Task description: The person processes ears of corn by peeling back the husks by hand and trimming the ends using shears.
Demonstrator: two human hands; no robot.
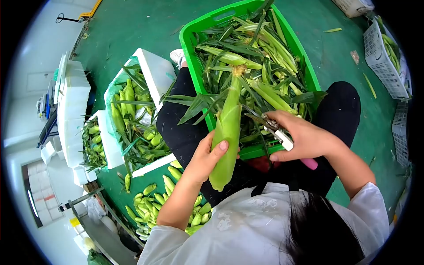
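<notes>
My left hand (207, 157) is wrapped round a large green ear of corn in its husk (228, 132), held with its silk end up over the basket edge. Long leaves stick out near its top. In my right hand (300, 137) is a metal cutting tool (280, 134), apparently pruning shears with a pink handle end (310, 164), just right of the ear. A green plastic basket (304, 57) between my knees is full of stripped husks and leaves (265, 44).
White foam boxes (152, 73) of unhusked corn (128, 99) stand on the left. Several trimmed ears (152, 205) lie in a pile on the green floor (132, 26) at lower left. White crates (382, 59) stand at the right, and a metal-framed table (104, 229) at lower left.
</notes>
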